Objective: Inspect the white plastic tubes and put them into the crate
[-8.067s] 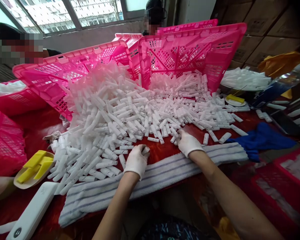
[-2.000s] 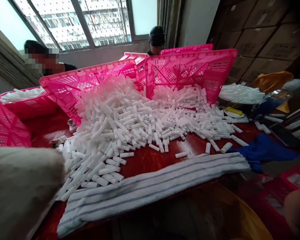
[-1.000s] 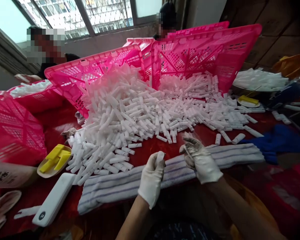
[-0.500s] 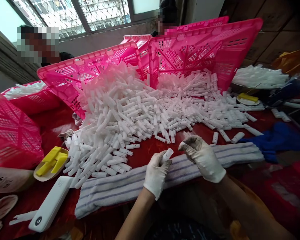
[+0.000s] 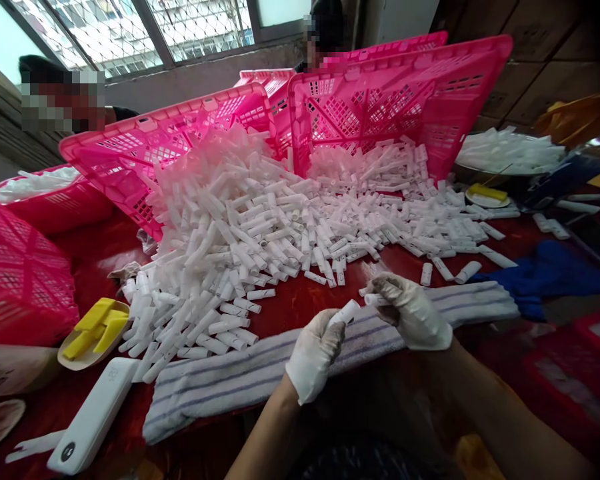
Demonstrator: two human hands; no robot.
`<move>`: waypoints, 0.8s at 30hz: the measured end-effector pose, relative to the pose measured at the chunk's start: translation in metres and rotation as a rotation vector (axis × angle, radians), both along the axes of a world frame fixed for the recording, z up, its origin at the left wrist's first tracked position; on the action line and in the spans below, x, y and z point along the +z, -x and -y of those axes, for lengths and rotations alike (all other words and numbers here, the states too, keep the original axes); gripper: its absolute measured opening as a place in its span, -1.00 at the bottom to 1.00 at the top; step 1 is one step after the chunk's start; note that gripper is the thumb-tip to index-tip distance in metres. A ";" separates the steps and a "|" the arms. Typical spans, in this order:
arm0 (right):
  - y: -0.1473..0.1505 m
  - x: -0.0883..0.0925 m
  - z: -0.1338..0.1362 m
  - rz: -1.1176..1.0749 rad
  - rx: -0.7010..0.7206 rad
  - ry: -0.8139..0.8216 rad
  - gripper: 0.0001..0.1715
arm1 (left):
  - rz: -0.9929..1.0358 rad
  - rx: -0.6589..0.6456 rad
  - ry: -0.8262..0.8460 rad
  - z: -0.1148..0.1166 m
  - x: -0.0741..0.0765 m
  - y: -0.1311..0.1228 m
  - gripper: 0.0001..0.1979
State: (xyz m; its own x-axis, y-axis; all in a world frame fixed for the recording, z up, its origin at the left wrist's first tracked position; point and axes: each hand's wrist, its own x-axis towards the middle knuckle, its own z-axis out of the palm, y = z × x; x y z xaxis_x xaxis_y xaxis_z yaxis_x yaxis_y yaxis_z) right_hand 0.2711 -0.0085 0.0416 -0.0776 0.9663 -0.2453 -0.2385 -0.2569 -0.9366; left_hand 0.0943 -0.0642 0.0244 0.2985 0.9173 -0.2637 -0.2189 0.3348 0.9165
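My left hand [image 5: 316, 350], in a white glove with smudged fingertips, is closed around a short white plastic tube [image 5: 345, 312] whose end points up and right. Just to its right, my right hand [image 5: 409, 310], gloved likewise, pinches a second small white tube [image 5: 377, 300]. The two tubes are close together, with a narrow gap between them. Below both hands lies a folded white towel [image 5: 220, 388] with blue-grey stripes. Beyond the hands spreads a large heap of similar white tubes [image 5: 260, 233], several with a dark mark on them.
Pink perforated crates [image 5: 480, 73] lean tilted behind the heap. On the left are a dish of yellow pieces [image 5: 97, 327] and a long white device [image 5: 94, 415]. A blue cloth [image 5: 555, 270] lies at right, near another small yellow-topped dish [image 5: 487, 195]. Two people are across the table.
My right hand has turned, and a small white tube now shows in its fingers. The left hand's tube has tilted towards it. The whole view has shifted slightly.
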 end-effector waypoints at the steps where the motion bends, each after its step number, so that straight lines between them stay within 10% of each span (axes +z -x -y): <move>1: -0.001 0.003 0.000 -0.006 -0.009 0.001 -0.56 | -0.027 -0.016 -0.001 0.000 0.001 0.000 -0.61; 11: 0.002 0.008 -0.002 0.505 0.257 -0.222 -0.58 | -0.435 0.083 -0.195 0.004 -0.004 -0.011 -0.61; 24: 0.014 0.003 -0.002 0.376 0.346 -0.161 -0.49 | -0.310 0.088 -0.138 0.002 -0.009 -0.018 -0.63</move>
State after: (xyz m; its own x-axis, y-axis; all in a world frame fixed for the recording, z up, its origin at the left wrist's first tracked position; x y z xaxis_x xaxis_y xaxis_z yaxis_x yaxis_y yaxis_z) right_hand 0.2573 -0.0069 0.0450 -0.3331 0.9277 -0.1685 0.1942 -0.1073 -0.9751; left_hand 0.1124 -0.0665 0.0155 0.1418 0.9692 -0.2012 0.0545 0.1953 0.9792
